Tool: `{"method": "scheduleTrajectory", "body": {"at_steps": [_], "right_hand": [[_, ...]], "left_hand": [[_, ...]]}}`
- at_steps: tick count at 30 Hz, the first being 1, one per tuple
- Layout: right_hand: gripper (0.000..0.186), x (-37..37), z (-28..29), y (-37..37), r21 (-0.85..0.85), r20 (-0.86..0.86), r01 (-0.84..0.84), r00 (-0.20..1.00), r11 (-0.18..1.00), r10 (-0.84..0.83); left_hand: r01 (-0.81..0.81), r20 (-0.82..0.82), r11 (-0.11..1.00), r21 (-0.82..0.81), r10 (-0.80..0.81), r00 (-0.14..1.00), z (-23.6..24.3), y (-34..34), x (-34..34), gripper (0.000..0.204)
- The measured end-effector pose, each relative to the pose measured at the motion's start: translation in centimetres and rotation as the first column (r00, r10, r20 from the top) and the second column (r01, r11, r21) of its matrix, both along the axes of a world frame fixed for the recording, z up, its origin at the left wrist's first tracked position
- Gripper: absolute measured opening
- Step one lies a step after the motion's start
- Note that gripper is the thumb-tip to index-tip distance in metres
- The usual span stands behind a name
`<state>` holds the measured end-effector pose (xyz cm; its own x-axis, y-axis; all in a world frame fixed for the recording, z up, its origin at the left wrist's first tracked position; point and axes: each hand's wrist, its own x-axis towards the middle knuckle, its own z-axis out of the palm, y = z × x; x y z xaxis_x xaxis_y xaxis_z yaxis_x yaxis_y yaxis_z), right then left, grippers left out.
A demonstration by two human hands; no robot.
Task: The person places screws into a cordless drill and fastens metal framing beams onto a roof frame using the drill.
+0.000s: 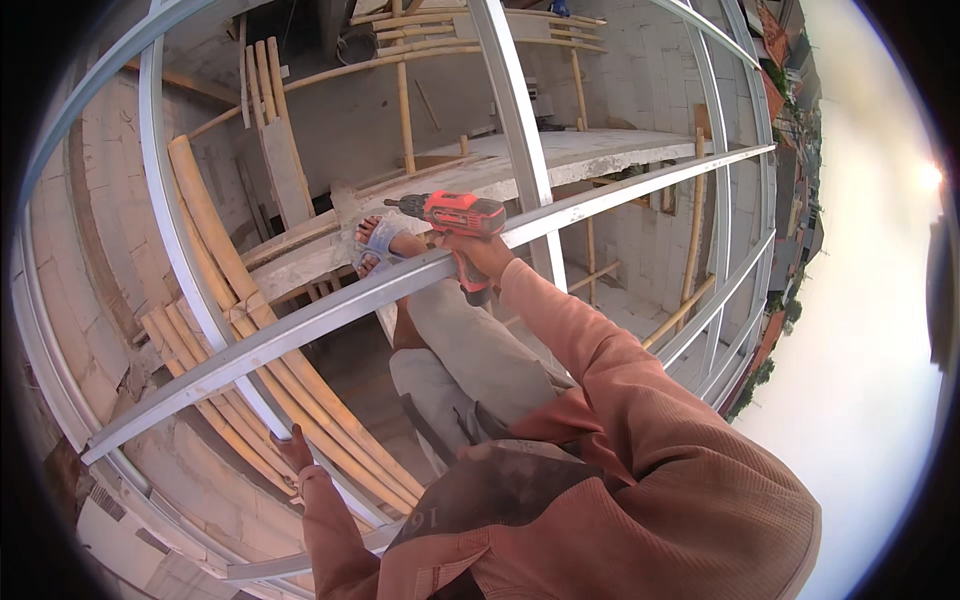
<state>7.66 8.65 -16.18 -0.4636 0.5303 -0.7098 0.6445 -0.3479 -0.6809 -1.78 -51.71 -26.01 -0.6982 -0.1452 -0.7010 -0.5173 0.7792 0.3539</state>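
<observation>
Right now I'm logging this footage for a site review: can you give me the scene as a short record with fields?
setting: unfinished roof frame of grey metal beams above a building shell
right hand: grips a red cordless drill, bit pointing left
left hand: rests on a lower metal beam
foot: sandalled foot on the long diagonal beam
below: bamboo poles

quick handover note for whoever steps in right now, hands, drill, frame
Right hand: wrapped on the grip of the red cordless drill, its nose pointing left above the long steel rail.
Left hand: holding a lower steel member, steadying the body.
One foot in a sandal rests on the rail.
Done: frame members stand in place.
Left: cannot tell which joints are screwed; check them.
</observation>
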Motion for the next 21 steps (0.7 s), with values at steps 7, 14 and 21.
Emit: {"method": "scheduleTrajectory", "body": {"at_steps": [7,14,21], "right_hand": [[0.045,-0.9,0.1,0.7,-0.148,0.005,0.006,1.000,0.989,-0.005],[0.044,-1.1,2.2,1.9,-0.075,0.002,0.114,0.993,0.991,-0.114],[0.035,-0.2,2.6,3.1,-0.108,-0.125,0.172,0.975,0.979,-0.185]], "left_hand": [[0.018,-0.064,0.966,-0.258,-0.036,0.997,-0.9,-1.5,-0.1,0.102],[0.648,0.637,0.615,-0.449,-0.288,0.715,9.4,14.5,-6.1,0.072],[0.909,-0.339,0.394,0.138,-0.843,0.417,16.3,39.1,-5.6,0.085]]}}
